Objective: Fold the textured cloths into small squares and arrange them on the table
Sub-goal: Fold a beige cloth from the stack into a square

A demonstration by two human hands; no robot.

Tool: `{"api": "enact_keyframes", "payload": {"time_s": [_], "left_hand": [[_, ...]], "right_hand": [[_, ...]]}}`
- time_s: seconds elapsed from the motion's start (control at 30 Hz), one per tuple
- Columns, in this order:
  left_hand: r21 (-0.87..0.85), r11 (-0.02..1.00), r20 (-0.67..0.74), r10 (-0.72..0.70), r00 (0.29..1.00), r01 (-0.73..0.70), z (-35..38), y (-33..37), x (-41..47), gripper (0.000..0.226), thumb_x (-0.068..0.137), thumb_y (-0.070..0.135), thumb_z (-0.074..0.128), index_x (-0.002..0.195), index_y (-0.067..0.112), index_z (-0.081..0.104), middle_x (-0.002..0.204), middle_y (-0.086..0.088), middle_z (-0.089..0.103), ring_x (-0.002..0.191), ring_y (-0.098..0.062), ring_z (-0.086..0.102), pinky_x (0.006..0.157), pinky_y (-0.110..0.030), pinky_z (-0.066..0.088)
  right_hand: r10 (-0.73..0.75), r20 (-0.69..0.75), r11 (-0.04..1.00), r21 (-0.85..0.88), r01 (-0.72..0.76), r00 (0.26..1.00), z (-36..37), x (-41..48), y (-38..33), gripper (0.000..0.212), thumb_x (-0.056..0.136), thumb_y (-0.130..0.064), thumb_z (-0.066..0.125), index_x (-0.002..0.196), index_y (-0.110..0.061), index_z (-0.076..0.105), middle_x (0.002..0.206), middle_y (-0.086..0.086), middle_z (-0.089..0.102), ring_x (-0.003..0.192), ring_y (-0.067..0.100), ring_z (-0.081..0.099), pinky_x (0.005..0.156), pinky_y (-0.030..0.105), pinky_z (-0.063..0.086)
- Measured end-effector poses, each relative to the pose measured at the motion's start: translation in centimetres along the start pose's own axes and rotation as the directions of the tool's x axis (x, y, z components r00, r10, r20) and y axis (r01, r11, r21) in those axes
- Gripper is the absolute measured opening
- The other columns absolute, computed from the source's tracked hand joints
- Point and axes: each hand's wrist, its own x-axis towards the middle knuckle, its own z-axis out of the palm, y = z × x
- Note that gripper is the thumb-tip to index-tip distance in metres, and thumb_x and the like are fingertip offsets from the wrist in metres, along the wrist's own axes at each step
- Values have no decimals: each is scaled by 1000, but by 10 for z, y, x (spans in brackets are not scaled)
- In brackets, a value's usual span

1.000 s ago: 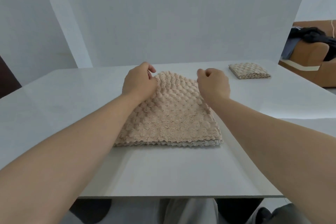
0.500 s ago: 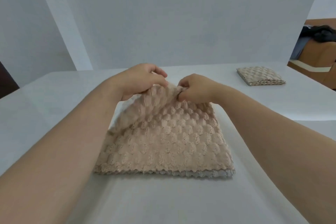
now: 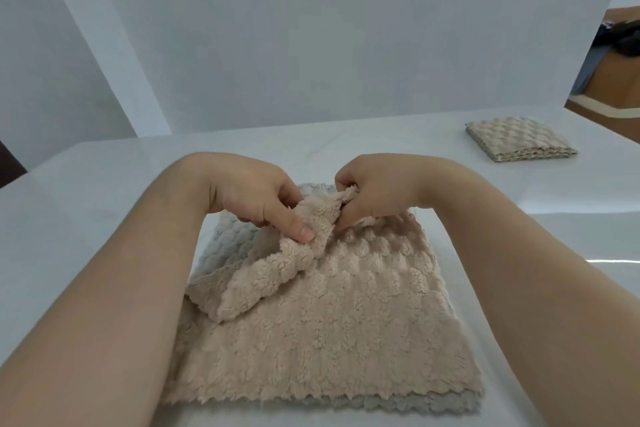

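One pale wall (image 3: 311,45) filled the upper half of what we saw. Below it a glossy white table (image 3: 86,218) stretched from the near edge back to that wall.

At the table's centre lay a beige textured cloth (image 3: 346,340), fleecy and bumpy. It was spread mostly flat, with a zigzag-cut near edge. Its grey side showed along that near edge. It also showed at the far left, where the beige top was lifted clear.

Two bare forearms (image 3: 114,305) reached in from the lower corners and met over the cloth's far edge. The left hand (image 3: 256,198) pinched the raised far-left corner between thumb and fingers, the thumb lying on top of the bunched fleece. The right hand (image 3: 374,191), just beside it, had its fingers curled tight on the same raised fold. From that shared grip a rumpled flap of cloth drooped toward the left.

At the right border we saw a sliver of a brown sofa (image 3: 616,87) with a dark garment (image 3: 623,38) on it.

Smallest, on the table's far right and well apart from the hands, sat a folded cloth (image 3: 519,139). It was a neat beige square of stacked layers.
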Motion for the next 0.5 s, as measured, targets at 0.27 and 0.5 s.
{"api": "enact_keyframes", "payload": {"time_s": [0.27, 0.5], "left_hand": [[-247, 969, -290, -54, 955, -21, 0, -5, -11, 38, 69, 32, 62, 96, 6, 71, 82, -10, 64, 77, -24, 53, 72, -43, 42], [-470, 876, -462, -144, 875, -105, 4, 8, -8, 10, 94, 11, 55, 97, 9, 64, 80, -13, 57, 68, -25, 51, 60, -34, 41]], "right_hand": [[-36, 8, 999, -18, 36, 999, -7, -16, -1, 51, 77, -58, 80, 107, -20, 62, 76, -11, 65, 76, 10, 63, 76, 32, 49], [-51, 103, 999, 3, 51, 993, -4, -15, 2, 45, 71, -58, 84, 87, -27, 54, 74, -6, 65, 56, 5, 57, 63, 25, 45]]}}
